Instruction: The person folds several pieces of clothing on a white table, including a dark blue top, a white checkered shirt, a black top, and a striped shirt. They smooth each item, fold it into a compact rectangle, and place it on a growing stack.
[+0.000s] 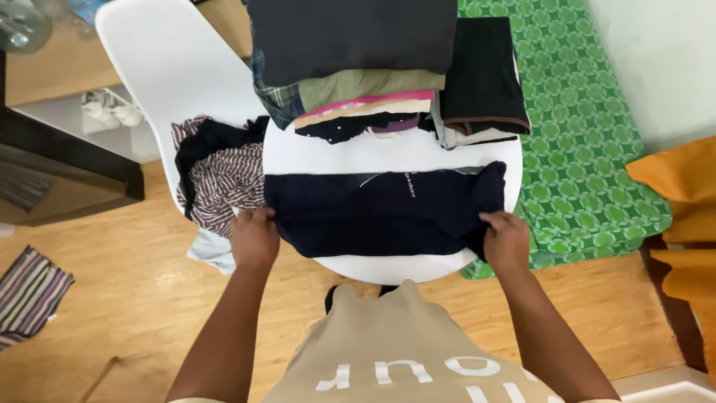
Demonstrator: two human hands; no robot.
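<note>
We pinch the soft, light navy garment with left hand and right hand closed on its ends at the desk's near edge.

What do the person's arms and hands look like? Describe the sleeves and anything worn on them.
Both arms are bare down to the wrists; no sleeves, gloves, watch or rings show on the left hand or right hand. The beige top carries white lettering.
</note>
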